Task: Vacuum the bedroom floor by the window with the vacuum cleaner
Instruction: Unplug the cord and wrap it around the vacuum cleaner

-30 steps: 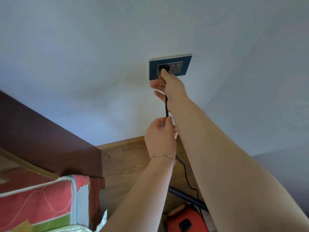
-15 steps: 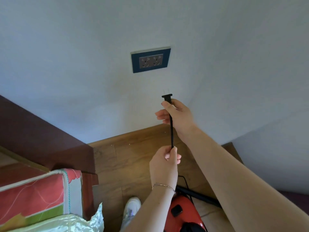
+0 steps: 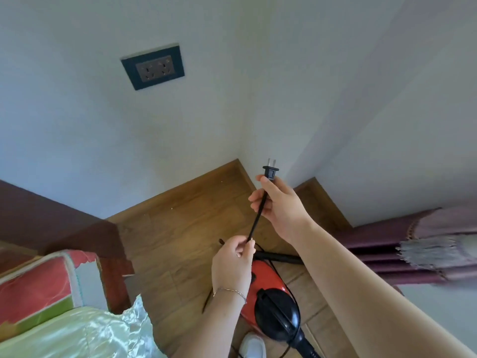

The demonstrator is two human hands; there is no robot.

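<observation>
- Now the plug (image 3: pixel 270 173) is out of the socket (image 3: pixel 153 67). A second ago it was pushed in there, with my right hand up at the wall.
- The plug is lower down now and well apart from the socket. Its two metal pins point up.
- My right hand (image 3: pixel 280 205) has its fingers curled round the cord (image 3: pixel 256 218), just under the plug.
- My left hand (image 3: pixel 232 262) pinches the same cord lower down, between thumb and fingers. The cord runs straight between my two hands.
- I think this means the vacuum cleaner (image 3: pixel 268 282) has no power now. Maybe the cleaning here is done and the cord gets put away. Maybe I want another socket. I cannot tell which.
- The vacuum cleaner is red with a black handle. It sits on the floor (image 3: pixel 185 228), near me and under my arms.
- The floor is brown wood. A few tiny crumbs lie far off by the wall (image 3: pixel 77 125).
- The wall is pale, and it makes a corner to the right of the socket.
- On the right hangs a purple curtain (image 3: pixel 387 244) with a fringe.
- On the left is a bed with a dark wood end, a red pillow (image 3: pixel 38 280) and a shiny pale blanket (image 3: pixel 90 332).
- My white shoe (image 3: pixel 254 344) peeks out near the bottom.
</observation>
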